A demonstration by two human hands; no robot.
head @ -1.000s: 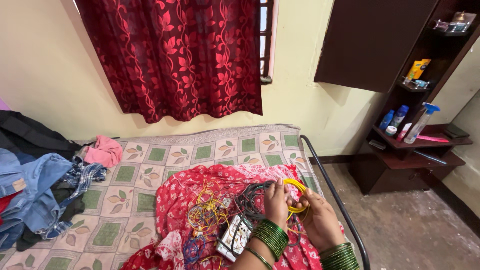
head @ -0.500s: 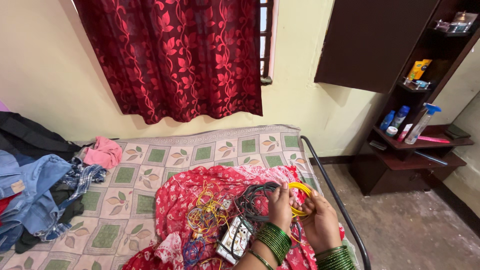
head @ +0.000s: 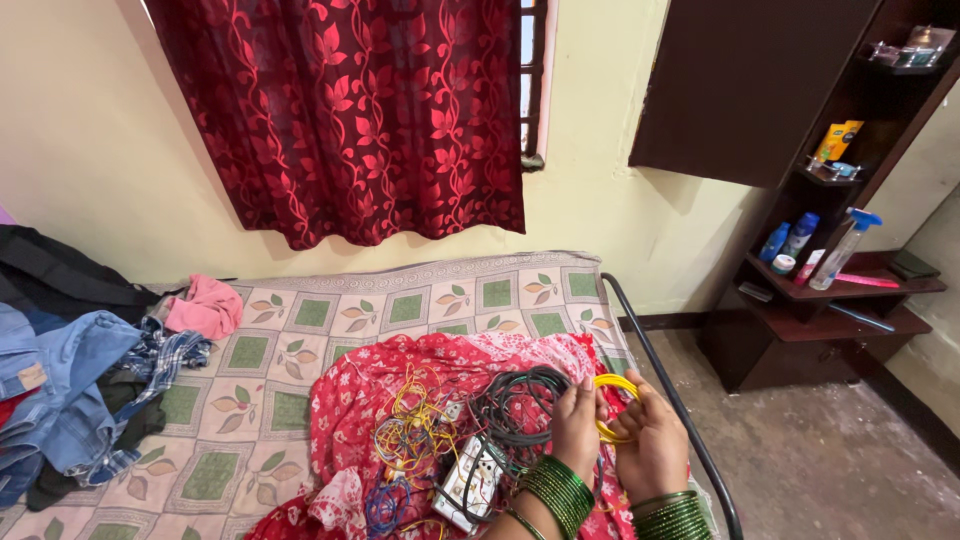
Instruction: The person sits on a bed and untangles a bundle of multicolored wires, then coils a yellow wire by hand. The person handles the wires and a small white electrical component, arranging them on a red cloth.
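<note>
My left hand (head: 575, 428) and my right hand (head: 650, 445) together hold a small coil of yellow wire (head: 617, 385) above a red flowered cloth (head: 365, 395) on the bed. Both wrists carry stacks of green bangles. Just left of my hands lies a coil of dark grey cable (head: 515, 400). Further left sits a tangle of yellow, red and blue wires (head: 410, 430). A white switch board (head: 470, 478) lies below the tangle.
The bed has a green and beige patterned sheet (head: 290, 330) and a black metal rail (head: 665, 390) on its right side. Jeans and clothes (head: 80, 390) pile at the left. A dark wooden shelf (head: 840, 285) with bottles stands at the right; a red curtain (head: 350, 110) hangs behind.
Both hands with the yellow coil have drifted slightly right and down. The view has shifted a little; nothing else moved.
</note>
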